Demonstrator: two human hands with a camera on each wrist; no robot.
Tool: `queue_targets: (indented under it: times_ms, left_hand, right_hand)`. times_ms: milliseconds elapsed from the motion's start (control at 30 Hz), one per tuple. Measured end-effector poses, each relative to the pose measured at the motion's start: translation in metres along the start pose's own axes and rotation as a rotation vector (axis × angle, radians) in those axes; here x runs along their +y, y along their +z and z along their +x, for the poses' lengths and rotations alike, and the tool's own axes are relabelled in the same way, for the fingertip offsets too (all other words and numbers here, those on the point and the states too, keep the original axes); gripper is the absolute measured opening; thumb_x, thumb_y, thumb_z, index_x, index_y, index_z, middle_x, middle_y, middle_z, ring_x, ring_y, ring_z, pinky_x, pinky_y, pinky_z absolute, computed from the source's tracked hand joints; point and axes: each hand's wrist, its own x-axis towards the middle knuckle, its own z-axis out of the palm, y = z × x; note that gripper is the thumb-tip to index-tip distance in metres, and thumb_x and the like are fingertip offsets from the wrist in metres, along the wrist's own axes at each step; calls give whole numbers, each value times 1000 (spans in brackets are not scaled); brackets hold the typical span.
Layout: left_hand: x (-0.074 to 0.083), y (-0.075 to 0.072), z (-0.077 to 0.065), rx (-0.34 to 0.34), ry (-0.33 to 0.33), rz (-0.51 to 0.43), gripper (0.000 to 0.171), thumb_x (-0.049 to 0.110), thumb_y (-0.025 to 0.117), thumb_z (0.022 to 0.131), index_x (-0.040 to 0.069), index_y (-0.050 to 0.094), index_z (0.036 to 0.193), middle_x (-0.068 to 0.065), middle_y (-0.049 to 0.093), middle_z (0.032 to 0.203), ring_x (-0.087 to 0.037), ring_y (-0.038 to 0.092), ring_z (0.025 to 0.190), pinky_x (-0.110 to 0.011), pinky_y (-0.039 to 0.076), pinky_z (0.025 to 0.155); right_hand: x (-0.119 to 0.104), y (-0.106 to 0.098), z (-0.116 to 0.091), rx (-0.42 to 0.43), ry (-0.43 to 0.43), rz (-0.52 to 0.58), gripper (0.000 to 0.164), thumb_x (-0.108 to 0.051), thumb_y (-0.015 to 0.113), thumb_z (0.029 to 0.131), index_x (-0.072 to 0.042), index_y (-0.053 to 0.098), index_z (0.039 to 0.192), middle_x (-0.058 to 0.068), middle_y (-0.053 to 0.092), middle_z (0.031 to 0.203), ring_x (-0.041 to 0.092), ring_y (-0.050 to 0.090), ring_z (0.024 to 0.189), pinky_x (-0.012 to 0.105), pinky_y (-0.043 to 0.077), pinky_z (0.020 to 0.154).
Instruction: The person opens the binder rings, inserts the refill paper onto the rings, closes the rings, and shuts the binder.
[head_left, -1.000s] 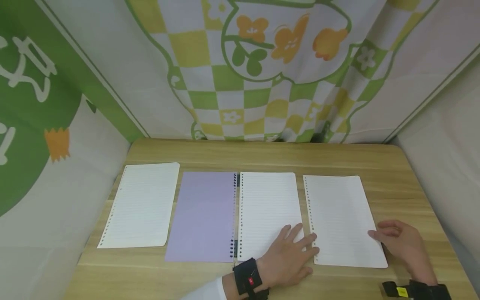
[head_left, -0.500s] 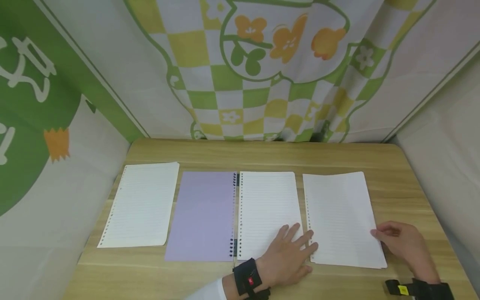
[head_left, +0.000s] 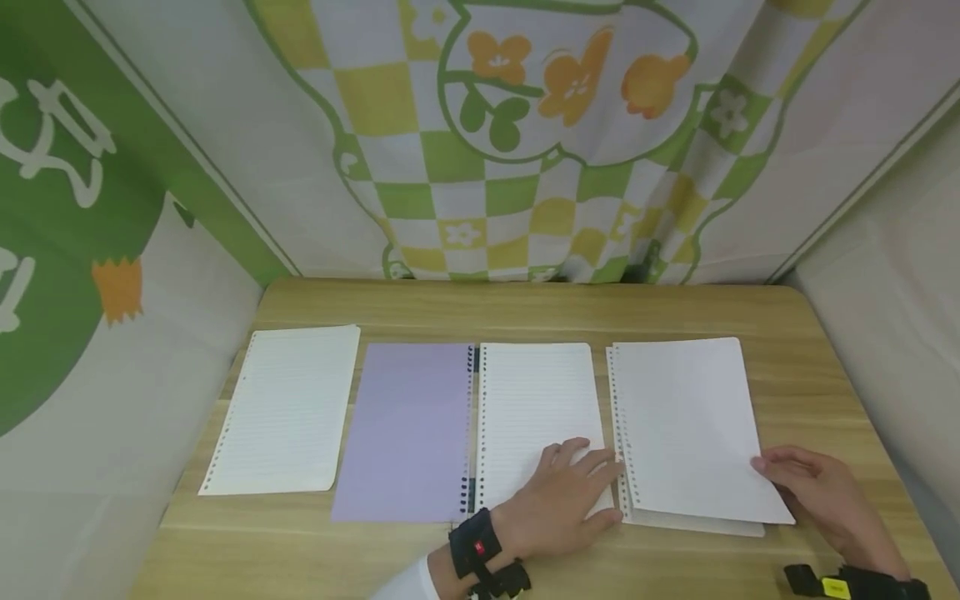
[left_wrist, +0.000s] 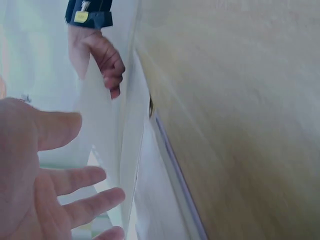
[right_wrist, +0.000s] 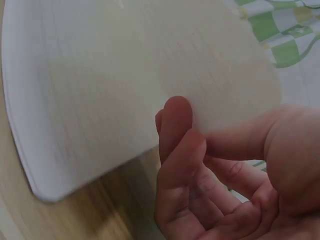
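My right hand (head_left: 828,496) pinches the right edge of a sheet of lined, hole-punched loose-leaf paper (head_left: 690,417). That sheet is raised above the rest of its paper stack (head_left: 705,522), which shows along the left and bottom edges. In the right wrist view thumb and fingertips of the hand (right_wrist: 215,175) meet at the sheet's edge. My left hand (head_left: 555,496), fingers spread and slightly bent, is over the lower right of the notebook's white pages (head_left: 536,392). Its fingertips reach the stack's left edge; whether they touch is unclear. In the left wrist view that hand (left_wrist: 55,170) holds nothing.
The open ring-bound notebook has a purple page or cover (head_left: 405,433) on its left side. Another stack of lined paper (head_left: 285,408) lies further left. All rest on a wooden table (head_left: 525,312), with a patterned curtain (head_left: 517,192) behind and pale fabric walls at the sides.
The right hand has moved slightly right, bringing the top sheet up and rightward off its stack. The left hand has drawn back a little to the left, its fingers bending more.
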Motion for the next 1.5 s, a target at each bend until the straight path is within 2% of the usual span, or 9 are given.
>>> queue_targets:
  times_ms: [100,233,333,500,700,933,1133,1333,1500]
  left_hand:
    - [-10,-6,-6,42,-54,-95,55,46,48,113,19,45,161,1,47,164,-28,39,152,-51,37,119]
    - [-23,-14,-20,85,-129,-149,56,46,48,113,19,44,161,1,47,164,-26,39,151,-54,35,120]
    - [-34,-21,-32,109,-172,-163,56,45,49,113,18,45,161,-2,47,165,-29,39,152,-57,33,121]
    - [-56,-32,-50,148,-251,-210,56,42,51,112,15,45,161,-7,45,167,-37,35,154,-63,28,122]
    - [-79,-38,-65,198,-309,-227,56,37,53,112,11,45,161,-13,43,168,-42,30,156,-65,26,121]
    - [-97,-40,-77,235,-368,-182,59,37,55,111,9,45,161,-15,40,170,-45,30,156,-67,25,122]
    - [-106,-44,-77,256,-397,-170,57,36,47,113,8,42,163,-16,35,172,-50,29,156,-70,23,122]
    - [-115,-49,-70,279,-454,-140,62,39,43,114,3,38,164,-18,38,170,-48,31,156,-69,25,123]
    - [-125,-52,-63,243,-424,-116,62,40,43,113,7,37,166,-17,31,174,-53,26,157,-73,23,123]
  right_hand:
    - [-6,4,-3,-38,-20,87,62,-44,72,103,6,62,138,3,75,121,5,66,98,23,60,81]
    - [-14,13,-12,-69,-48,199,40,-33,73,104,-2,69,127,-11,75,110,6,68,96,26,61,82]
    - [-21,22,-17,-72,-59,229,38,-31,72,104,-1,68,127,-11,74,107,6,69,96,27,61,83]
    - [-39,43,-17,-59,-68,209,54,-34,72,104,7,60,138,-6,77,113,3,69,96,24,60,82]
    - [-61,78,-14,-60,-112,249,44,-27,73,103,6,64,131,-3,80,107,5,69,93,24,61,81]
    - [-92,126,-10,-52,-149,262,40,-24,77,100,5,68,126,4,81,104,13,70,87,27,60,75]
    - [-106,154,-13,-45,-158,240,34,-20,77,99,4,70,123,9,81,99,19,72,83,27,58,73]
    - [-110,160,-15,-35,-152,242,30,-17,76,99,4,71,120,8,81,96,19,71,82,26,57,72]
    - [-110,161,-15,-36,-147,243,28,-16,75,99,3,72,119,8,81,95,20,71,81,26,57,72]
